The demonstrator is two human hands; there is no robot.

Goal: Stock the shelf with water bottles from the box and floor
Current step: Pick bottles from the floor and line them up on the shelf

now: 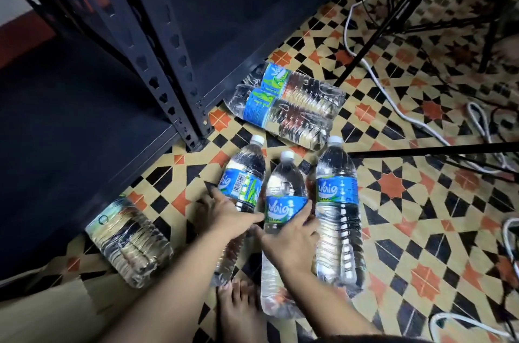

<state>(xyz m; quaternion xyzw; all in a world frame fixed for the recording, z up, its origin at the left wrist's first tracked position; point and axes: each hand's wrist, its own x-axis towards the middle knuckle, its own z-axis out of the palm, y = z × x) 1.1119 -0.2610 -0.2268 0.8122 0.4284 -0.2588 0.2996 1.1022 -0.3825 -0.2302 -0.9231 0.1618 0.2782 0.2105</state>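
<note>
Several clear water bottles with blue labels lie on the patterned floor. My left hand (229, 214) wraps the left bottle (243, 174) below its label. My right hand (292, 236) grips the middle bottle (285, 191) at its label. A third bottle (337, 196) lies just right of them, untouched. Two more bottles (289, 103) lie side by side beyond them, by the shelf's foot. Another bottle (127, 241) lies at the left, partly under the dark metal shelf (84, 117), whose lowest board shows nothing on it.
The shelf's slotted upright (179, 84) stands just left of the bottles. White cables (393, 89) and black stand legs (421, 148) cross the floor to the right. My bare foot (238, 311) is between my arms. A cardboard edge (50, 311) shows at the bottom left.
</note>
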